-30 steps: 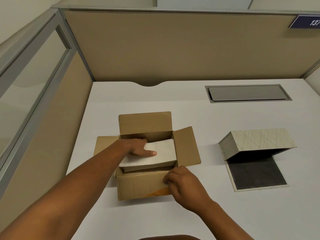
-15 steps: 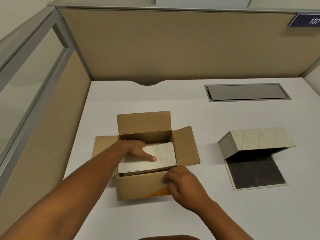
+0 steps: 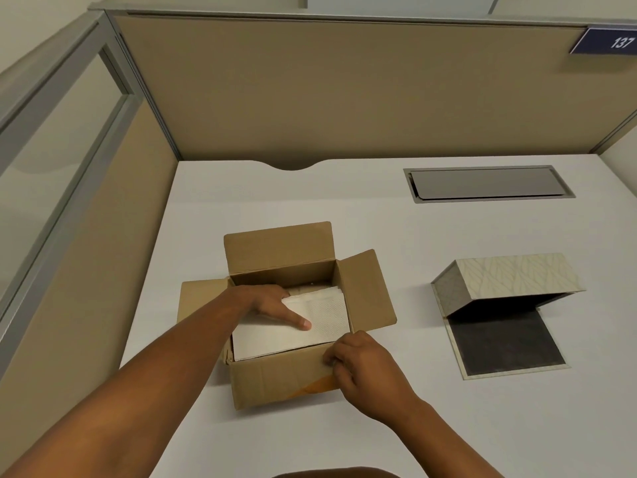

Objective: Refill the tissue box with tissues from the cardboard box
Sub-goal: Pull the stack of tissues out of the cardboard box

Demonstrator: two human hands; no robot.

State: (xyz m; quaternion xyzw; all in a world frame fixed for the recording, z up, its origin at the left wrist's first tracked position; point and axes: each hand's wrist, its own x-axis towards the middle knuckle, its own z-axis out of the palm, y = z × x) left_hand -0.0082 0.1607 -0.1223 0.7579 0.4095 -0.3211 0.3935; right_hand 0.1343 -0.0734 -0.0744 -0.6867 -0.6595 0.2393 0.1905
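An open brown cardboard box [image 3: 275, 381] stands on the white desk, its flaps spread out. Inside it lies a white stack of tissues [image 3: 324, 320]. My left hand [image 3: 269, 303] reaches into the box from the left and holds the stack's left end, thumb on top, fingers hidden beneath. My right hand [image 3: 362, 367] pinches the box's near wall at its right corner. The tissue box [image 3: 517, 276], cream with a leaf pattern, lies open to the right, and its dark inner base panel [image 3: 506, 346] lies flat on the desk.
A grey metal cable hatch [image 3: 482, 183] is set into the desk at the back right. Beige partition walls [image 3: 344, 91] close off the back and left, with a glass pane on the left. A blue sign reading 137 [image 3: 606, 41] hangs at the top right.
The tissue stack was tilted up out of the box a second ago; it now lies lower and flatter inside. My right hand has stayed on the box's near wall.
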